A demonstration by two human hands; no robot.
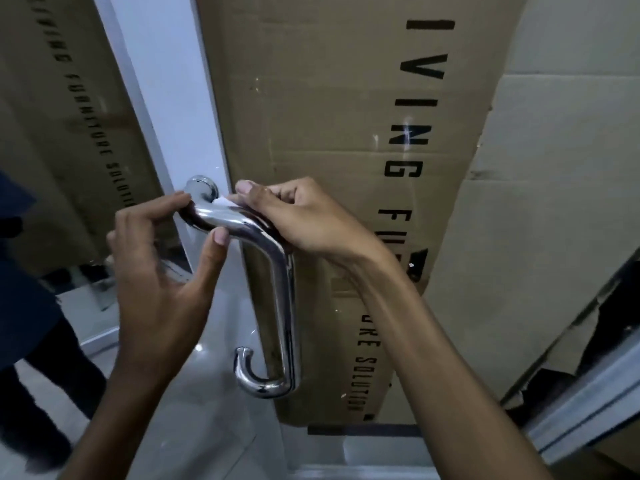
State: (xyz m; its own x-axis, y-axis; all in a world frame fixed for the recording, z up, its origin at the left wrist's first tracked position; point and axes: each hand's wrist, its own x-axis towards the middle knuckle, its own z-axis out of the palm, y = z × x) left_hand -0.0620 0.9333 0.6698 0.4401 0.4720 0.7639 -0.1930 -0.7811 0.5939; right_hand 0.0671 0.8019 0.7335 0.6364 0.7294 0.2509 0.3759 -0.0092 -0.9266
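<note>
A polished chrome door handle [277,299] runs down the white door frame [166,98] of a glass door. My left hand [156,271] pinches the handle's upper bend, fingertips on top and thumb underneath. My right hand [298,216] curls over the same bend from the right and pinches a small white piece [223,201], tissue or sticker, against the metal near the round mount [202,188]. What the white piece is cannot be told.
Behind the glass stands a tall brown cardboard box [346,133] with black lettering. More cardboard [554,202] leans at the right. A person in dark clothes [31,306] is reflected at the left. Pale tiled floor [207,427] lies below.
</note>
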